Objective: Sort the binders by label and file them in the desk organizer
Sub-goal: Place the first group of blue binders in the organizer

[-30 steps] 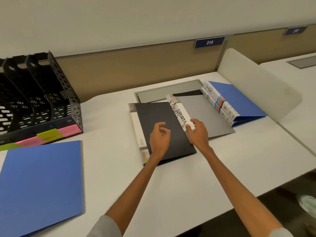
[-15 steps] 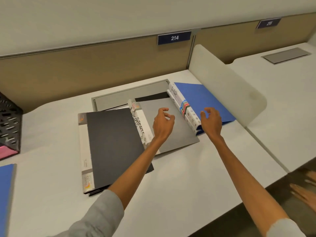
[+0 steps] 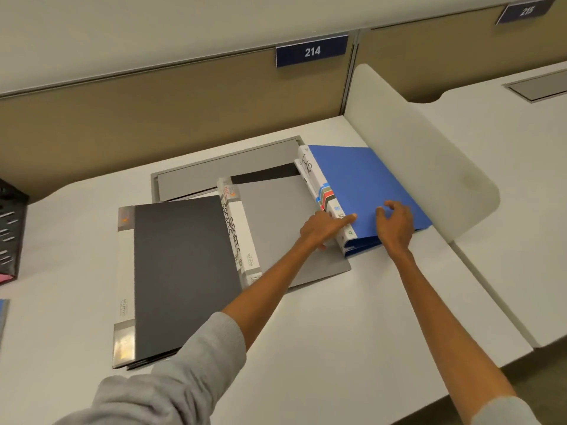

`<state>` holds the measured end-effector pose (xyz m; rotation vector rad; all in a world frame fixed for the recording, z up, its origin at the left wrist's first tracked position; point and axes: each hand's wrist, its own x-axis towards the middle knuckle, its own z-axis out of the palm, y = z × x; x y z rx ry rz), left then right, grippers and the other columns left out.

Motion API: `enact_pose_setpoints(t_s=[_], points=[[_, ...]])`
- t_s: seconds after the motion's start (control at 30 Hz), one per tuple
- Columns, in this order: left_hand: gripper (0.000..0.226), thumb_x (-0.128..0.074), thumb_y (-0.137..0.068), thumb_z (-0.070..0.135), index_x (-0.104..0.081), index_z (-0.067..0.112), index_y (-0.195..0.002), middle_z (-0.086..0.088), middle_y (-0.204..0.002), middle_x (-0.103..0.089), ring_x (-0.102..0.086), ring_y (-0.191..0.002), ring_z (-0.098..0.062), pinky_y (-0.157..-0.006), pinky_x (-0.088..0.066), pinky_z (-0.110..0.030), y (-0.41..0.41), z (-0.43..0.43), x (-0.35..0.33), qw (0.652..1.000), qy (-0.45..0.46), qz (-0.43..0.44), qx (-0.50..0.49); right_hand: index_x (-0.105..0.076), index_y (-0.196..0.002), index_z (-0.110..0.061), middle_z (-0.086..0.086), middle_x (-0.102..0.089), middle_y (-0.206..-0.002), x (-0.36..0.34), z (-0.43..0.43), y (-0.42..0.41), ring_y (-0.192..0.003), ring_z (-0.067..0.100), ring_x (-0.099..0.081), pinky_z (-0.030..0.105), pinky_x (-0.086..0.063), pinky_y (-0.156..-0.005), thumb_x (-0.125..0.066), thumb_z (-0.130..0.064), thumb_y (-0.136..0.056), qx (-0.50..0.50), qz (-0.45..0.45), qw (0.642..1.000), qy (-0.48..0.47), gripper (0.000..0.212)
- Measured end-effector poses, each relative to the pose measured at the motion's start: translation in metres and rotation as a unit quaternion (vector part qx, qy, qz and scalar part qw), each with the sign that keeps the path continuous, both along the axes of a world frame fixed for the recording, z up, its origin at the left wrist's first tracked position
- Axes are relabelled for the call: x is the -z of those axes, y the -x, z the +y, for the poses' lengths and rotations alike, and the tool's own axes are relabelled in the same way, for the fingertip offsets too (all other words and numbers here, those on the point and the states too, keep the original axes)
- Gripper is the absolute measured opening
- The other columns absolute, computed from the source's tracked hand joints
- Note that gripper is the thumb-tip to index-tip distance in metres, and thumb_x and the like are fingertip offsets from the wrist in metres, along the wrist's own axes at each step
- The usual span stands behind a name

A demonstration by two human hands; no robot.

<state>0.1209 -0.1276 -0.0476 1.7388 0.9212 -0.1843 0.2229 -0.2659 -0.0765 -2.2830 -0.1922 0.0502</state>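
Observation:
Two blue binders (image 3: 362,179) marked HR lie stacked at the desk's right, spines to the left. My left hand (image 3: 325,228) rests against the near end of their spines, its index finger stretched onto the top cover. My right hand (image 3: 395,223) hovers over the near edge of the blue cover, fingers curled and apart, holding nothing. Left of them lies a grey binder (image 3: 282,222) whose white spine reads SPORTS. A black binder (image 3: 181,271) with a white spine lies further left. Only a corner of the black desk organizer (image 3: 10,228) shows at the left edge.
A white curved divider (image 3: 423,154) stands right of the blue binders, with another desk beyond it. A grey cable hatch (image 3: 221,170) lies partly under the binders. A blue folder's edge (image 3: 2,314) shows at the far left. The near desk edge runs at lower right.
Both hands moved right from the SPORTS binder onto the blue HR binders. The view shifted right, so the organizer slid almost out of sight.

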Motion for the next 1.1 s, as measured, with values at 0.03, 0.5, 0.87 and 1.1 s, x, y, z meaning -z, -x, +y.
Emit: enact_pose_setpoints(t_s=[0.03, 0.5, 0.87, 1.1], points=[[0.077, -0.071, -0.073, 0.065, -0.049, 0.016, -0.128, -0.005, -0.124, -0.061, -0.062, -0.108, -0.026, -0.067, -0.060, -0.039, -0.003, -0.003, 0.002, 1.000, 0.007, -0.001, -0.004, -0.058, -0.125, -0.009, 0.012, -0.055, -0.129, 0.004, 0.001, -0.001, -0.119, 0.029, -0.052, 0.047, -0.041, -0.103, -0.055, -0.026, -0.096, -0.004, -0.001, 1.000, 0.008, 0.033], [0.042, -0.075, -0.084, 0.019, -0.055, 0.003, -0.118, -0.014, -0.120, -0.067, -0.069, -0.093, -0.024, -0.069, -0.060, -0.034, 0.015, 0.003, 0.016, 0.987, 0.097, -0.093, -0.092, -0.064, -0.116, -0.014, 0.009, -0.057, -0.126, 0.018, 0.000, 0.010, -0.120, 0.028, -0.050, 0.046, -0.036, -0.106, -0.060, -0.025, -0.092, -0.026, -0.027, 0.999, 0.031, 0.026], [0.043, -0.075, -0.083, 0.009, -0.056, 0.006, -0.121, -0.009, -0.122, -0.067, -0.070, -0.097, -0.021, -0.076, -0.060, -0.028, 0.113, 0.027, -0.006, 0.966, 0.074, -0.211, -0.129, -0.051, -0.132, -0.013, 0.011, -0.047, -0.138, -0.005, 0.023, 0.043, -0.131, 0.029, -0.039, 0.045, -0.038, -0.105, -0.065, -0.039, -0.089, -0.063, -0.001, 0.998, -0.009, 0.052], [0.057, -0.082, -0.076, 0.009, -0.053, 0.005, -0.124, -0.009, -0.119, -0.066, -0.067, -0.107, -0.022, -0.085, -0.059, -0.045, 0.169, 0.064, -0.042, 0.948, 0.003, -0.278, -0.155, -0.045, -0.137, -0.017, 0.006, -0.040, -0.142, -0.046, 0.079, 0.085, -0.132, 0.024, -0.040, 0.041, -0.040, -0.107, -0.068, -0.044, -0.086, -0.138, 0.014, 0.984, -0.116, 0.062]])
